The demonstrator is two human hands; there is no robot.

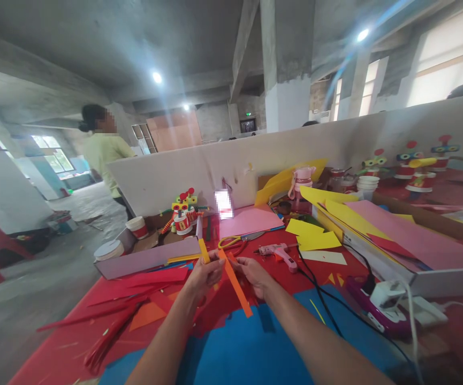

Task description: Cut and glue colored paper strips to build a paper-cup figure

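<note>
My left hand (pixel 207 274) is closed on an orange paper strip (pixel 237 286) and a yellow paper strip (pixel 203 250), which sticks up above the thumb. The orange strip slants down to the right between the hands. At its upper end, my right hand (pixel 253 274) has its thumb and fingers pinched together by the orange strip. Below them lies a blue sheet (pixel 251 347) on the red tabletop (pixel 46 353). Just beyond the fingers are yellow-handled scissors (pixel 235 243). To the right rests a pink glue gun (pixel 279 256) with a black cord.
Small robot figures (pixel 183 216) stand in a shallow box (pixel 146 261) at the left. Yellow paper pieces (pixel 319 240) and a large paper-filled box (pixel 448 280) lie at the right, near a purple power strip (pixel 378 310). A white partition (pixel 175 166) runs behind; a person (pixel 105 152) stands past it.
</note>
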